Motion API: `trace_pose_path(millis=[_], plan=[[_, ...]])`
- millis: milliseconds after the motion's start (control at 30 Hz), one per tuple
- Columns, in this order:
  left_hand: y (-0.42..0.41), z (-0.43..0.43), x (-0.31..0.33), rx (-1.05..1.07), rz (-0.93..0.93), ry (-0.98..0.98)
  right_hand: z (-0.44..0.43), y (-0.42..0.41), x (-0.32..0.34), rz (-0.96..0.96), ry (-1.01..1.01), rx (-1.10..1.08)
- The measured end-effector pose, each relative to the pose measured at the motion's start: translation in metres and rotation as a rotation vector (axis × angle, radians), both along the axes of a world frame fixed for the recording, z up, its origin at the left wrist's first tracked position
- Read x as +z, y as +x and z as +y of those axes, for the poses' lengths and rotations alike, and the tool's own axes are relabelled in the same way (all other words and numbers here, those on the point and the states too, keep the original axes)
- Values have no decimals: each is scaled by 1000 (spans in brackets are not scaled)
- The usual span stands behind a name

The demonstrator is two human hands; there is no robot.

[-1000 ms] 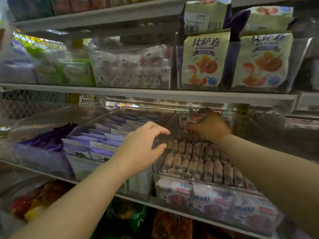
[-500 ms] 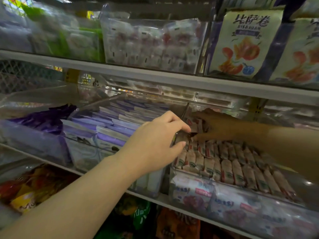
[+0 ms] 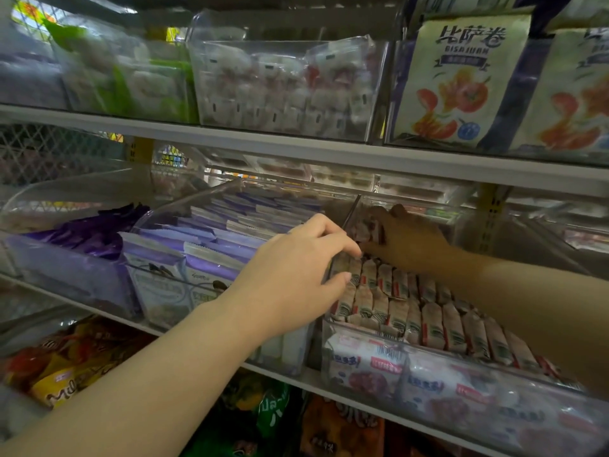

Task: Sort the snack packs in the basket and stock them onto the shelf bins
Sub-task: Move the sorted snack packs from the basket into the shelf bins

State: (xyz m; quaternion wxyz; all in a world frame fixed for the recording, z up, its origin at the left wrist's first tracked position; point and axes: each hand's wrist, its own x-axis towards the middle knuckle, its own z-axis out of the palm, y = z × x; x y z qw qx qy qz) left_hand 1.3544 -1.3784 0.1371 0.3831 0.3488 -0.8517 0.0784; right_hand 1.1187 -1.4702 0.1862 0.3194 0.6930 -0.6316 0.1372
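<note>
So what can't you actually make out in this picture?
Head view only:
- Right hand: deep shadow hides whether it grips the small packs.
- Left hand: its curled fingers cover what they touch.
- Basket: outside the frame.
- Orange-print bag: cut by the picture's right edge.
- Upper bin packs: print blurred.

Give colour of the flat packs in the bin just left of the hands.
The flat packs are purple and white, clearest in the head view.
</note>
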Motion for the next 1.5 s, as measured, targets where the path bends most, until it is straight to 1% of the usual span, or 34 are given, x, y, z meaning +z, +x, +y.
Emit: trace_pose_path(millis=[67,133,200,267,333,533,700,767,833,867,933,1000,1067,1133,1200,1233,1300,1367,1433,1500], plan=[[0,0,-1,2,-5,-5,5,-6,9,28,110,68],[0,0,-1,9,-9,-15,7,-7,16,54,149,95],[0,1,-2,13,-8,-20,10,-2,12,100,96,68],[0,1,-3,19,-13,-27,16,2,-1,212,-12,18],[0,0,-5,22,-13,-30,23,4,-13,296,-66,11],[0,2,-5,24,4,-38,19,12,-8,376,-84,-26],[0,3,-4,34,-7,-35,2,18,-2,193,-118,-157],[0,3,-4,35,-8,-38,0,19,-3,157,-114,-159],[-1,3,-5,38,-5,-49,0,11,-5,144,-83,-71],[-1,2,-5,38,-5,-53,2,5,-4,119,-32,-4],[-1,3,-5,34,-6,-52,9,-8,5,-44,96,148],[-1,2,-5,32,-3,-50,14,-18,15,-196,159,244],[-1,2,-5,32,0,-52,13,-22,17,-203,181,250],[-1,2,-5,34,-1,-55,8,-20,13,-134,195,211],[0,1,-6,36,-3,-59,4,-17,4,-73,146,173],[0,1,-6,36,-3,-60,3,-17,1,-77,102,163],[-1,0,-7,36,3,-58,1,-13,-4,-126,13,135],[-1,-1,-7,35,10,-58,-2,-10,-6,-149,-32,87],[-1,-1,-6,32,12,-60,-4,-12,-3,-191,27,93],[-1,-2,-7,32,13,-65,0,-19,9,-353,150,168]])
